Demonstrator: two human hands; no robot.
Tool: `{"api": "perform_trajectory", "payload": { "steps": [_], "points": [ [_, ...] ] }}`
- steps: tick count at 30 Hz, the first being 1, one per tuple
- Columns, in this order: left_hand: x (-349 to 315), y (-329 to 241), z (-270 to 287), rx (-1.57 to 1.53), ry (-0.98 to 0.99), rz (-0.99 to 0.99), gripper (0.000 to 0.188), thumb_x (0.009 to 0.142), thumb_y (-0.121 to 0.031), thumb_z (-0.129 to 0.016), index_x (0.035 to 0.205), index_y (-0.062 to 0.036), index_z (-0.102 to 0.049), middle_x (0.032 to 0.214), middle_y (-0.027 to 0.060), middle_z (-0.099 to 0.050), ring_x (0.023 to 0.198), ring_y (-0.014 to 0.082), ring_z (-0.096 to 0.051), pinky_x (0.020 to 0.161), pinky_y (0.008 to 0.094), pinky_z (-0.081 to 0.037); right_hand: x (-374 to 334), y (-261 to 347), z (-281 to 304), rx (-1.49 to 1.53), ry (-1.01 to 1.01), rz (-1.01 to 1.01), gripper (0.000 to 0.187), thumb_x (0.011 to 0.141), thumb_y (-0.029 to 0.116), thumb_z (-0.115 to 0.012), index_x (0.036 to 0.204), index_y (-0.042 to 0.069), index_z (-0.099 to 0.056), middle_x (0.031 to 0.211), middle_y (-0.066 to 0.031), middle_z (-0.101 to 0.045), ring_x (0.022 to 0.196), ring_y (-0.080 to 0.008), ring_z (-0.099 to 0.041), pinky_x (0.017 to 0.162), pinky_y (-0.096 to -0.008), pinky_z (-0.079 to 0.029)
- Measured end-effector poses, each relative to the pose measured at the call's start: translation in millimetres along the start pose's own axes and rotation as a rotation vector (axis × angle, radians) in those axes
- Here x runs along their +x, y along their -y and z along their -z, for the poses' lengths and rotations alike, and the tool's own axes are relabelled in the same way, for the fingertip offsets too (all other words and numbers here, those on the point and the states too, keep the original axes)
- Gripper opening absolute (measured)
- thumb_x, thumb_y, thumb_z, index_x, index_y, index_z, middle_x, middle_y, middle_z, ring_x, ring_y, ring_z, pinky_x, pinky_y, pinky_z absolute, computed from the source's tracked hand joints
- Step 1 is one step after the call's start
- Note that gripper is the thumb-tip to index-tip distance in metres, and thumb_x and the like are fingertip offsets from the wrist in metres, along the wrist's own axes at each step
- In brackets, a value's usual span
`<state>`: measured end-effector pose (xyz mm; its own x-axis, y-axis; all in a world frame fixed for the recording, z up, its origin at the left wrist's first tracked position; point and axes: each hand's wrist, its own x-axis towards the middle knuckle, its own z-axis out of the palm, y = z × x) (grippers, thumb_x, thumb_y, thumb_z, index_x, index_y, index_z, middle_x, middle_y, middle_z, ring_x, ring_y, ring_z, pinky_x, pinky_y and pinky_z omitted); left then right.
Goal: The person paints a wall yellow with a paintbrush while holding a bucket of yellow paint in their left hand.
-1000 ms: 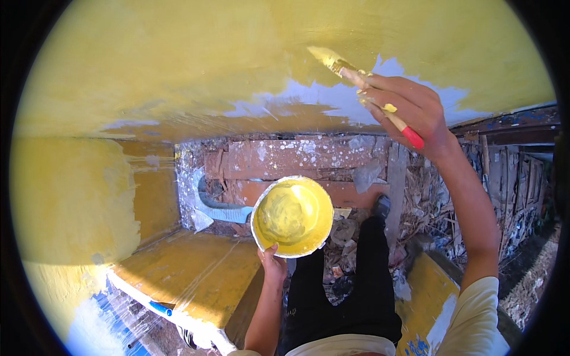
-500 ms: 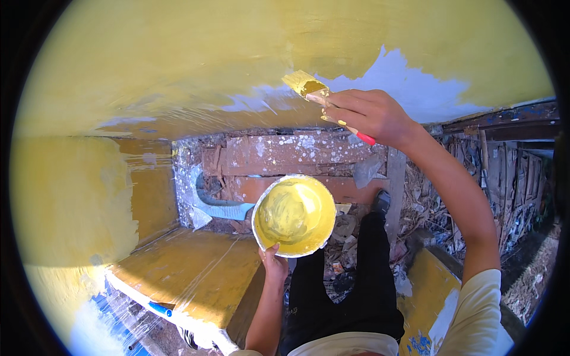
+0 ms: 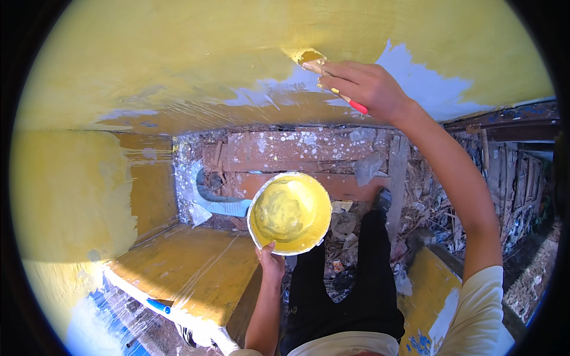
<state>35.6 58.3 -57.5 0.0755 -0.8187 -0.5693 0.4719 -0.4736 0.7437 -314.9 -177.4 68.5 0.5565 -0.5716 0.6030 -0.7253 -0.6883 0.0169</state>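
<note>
Right hand [image 3: 377,92] clamped on brush [image 3: 312,60], bristles seemingly touching wall [image 3: 208,53] ahead; left hand [image 3: 271,261], well apart, clamped on near rim of paint bucket [image 3: 316,202]. Light, overlapping strokes should suit pale patch [image 3: 412,77] beside right hand; bucket best level. Mind ledge [image 3: 190,267] edge left of left hand. Free room for right hand: between bucket and wall, over planks [image 3: 285,151].

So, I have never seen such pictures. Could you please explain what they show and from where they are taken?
There is no machine here, only a person at work. A fisheye camera worn on the person's head looks down; its wide lens bends straight edges. The bare left hand holds a white-rimmed bucket with yellow paint inside. The bare right hand holds a red-ended paintbrush, its bristles seemingly against the patchy yellow wall. Below lie paint-spotted boards, a curved light-blue object and litter.
</note>
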Motion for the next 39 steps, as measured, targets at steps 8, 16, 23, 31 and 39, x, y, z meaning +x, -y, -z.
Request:
{"api": "perform_trajectory", "payload": {
  "steps": [8, 16, 23, 31, 39],
  "points": [
    [-2, 4, -1, 0.014, 0.016, -0.007, 0.053, 0.074, -0.016, -0.053, 0.123, -0.0012, -0.041, 0.119, 0.011, -0.05, 0.111, 0.0248, -0.048, 0.095, 0.0386, -0.038, -3, 12, 19, 0.07, -0.069, -0.004, 0.023, 0.068, 0.004, -0.064, 0.091, 0.006, -0.063, 0.096, -0.0084, -0.063, 0.081, -0.0231, -0.062, 0.067, -0.0324, -0.052],
    [-3, 0, -10, -0.056, -0.05, -0.005, 0.047, 0.073, -0.01, -0.053, 0.118, 0.0017, -0.046, 0.114, 0.0114, -0.054, 0.107, 0.0226, -0.051, 0.093, 0.0355, -0.037, -21, -10, 72, -0.222, -0.276, -0.048, 0.018, 0.072, 0.007, -0.065, 0.09, 0.005, -0.064, 0.097, -0.0112, -0.063, 0.081, -0.0247, -0.063, 0.064, -0.0303, -0.053],
    [0, -1, -14, -0.025, 0.007, -0.009, 0.047, 0.073, -0.011, -0.055, 0.118, 0.0021, -0.046, 0.113, 0.0113, -0.054, 0.107, 0.0218, -0.051, 0.094, 0.0345, -0.036, -36, 12, 48, 0.028, 0.102, -0.069, 0.024, 0.067, 0.002, -0.064, 0.091, 0.004, -0.063, 0.097, -0.0112, -0.063, 0.081, -0.0251, -0.063, 0.062, -0.0321, -0.053],
    [4, 4, -31, -0.005, 0.013, -0.029, 0.047, 0.074, -0.009, -0.057, 0.118, 0.0017, -0.044, 0.113, 0.0111, -0.054, 0.106, 0.0209, -0.051, 0.094, 0.0334, -0.036, -11, 48, 86, 0.066, -0.276, -0.325, 0.016, 0.07, 0.0, -0.07, 0.084, -0.001, -0.063, 0.086, -0.0132, -0.065, 0.075, -0.0262, -0.065, 0.063, -0.0303, -0.053],
    [13, 0, -81, -0.041, 0.06, -0.076, 0.053, 0.073, -0.007, -0.06, 0.121, 0.0008, -0.041, 0.116, 0.0102, -0.051, 0.109, 0.0202, -0.048, 0.096, 0.0335, -0.034, -72, 137, 48, 0.708, 0.034, -1.07, 0.009, 0.077, 0.003, -0.063, 0.081, -0.005, -0.062, 0.077, -0.0165, -0.063, 0.065, -0.027, -0.063, 0.055, -0.0305, -0.049]
  ]
}}
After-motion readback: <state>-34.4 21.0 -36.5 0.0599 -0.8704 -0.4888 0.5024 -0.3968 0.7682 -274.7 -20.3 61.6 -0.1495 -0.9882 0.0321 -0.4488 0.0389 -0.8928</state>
